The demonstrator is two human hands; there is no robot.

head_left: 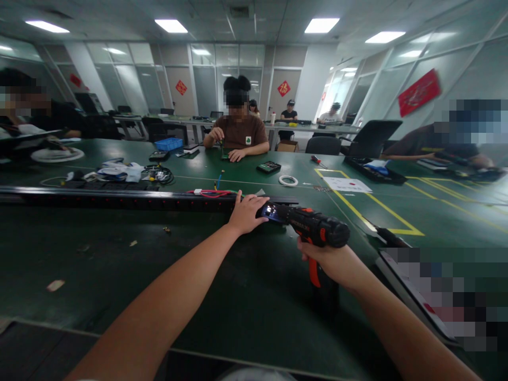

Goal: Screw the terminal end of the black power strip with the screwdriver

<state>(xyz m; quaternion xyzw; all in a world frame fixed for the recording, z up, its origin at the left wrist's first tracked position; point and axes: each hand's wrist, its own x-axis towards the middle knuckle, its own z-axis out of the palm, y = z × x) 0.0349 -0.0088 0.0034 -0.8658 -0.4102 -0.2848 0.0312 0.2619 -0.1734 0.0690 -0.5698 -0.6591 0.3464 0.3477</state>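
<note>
A long black rail (pixel 159 200) with small red marks along its front side runs from the left edge of the table to the middle. My left hand (pixel 246 214) lies over its right end, fingers spread and stretched out. My right hand (pixel 331 259) is wrapped around the grip of a black and orange cordless drill (pixel 313 225). The drill points left, its front end close to my left fingertips; its tip is hidden there. A shiny bluish patch (pixel 270 211) shows between my left hand and the drill. Red wires (pixel 216 193) lie along the rail's top.
Across the green table (pixel 138 286) a person (pixel 238 132) works on a small board. Cables and bags (pixel 123 172), a blue basket (pixel 169 144), a white cable coil (pixel 288 181), a black tray (pixel 375 169) and a soldering-iron-like tool (pixel 391 237) lie around. Other people sit at both sides.
</note>
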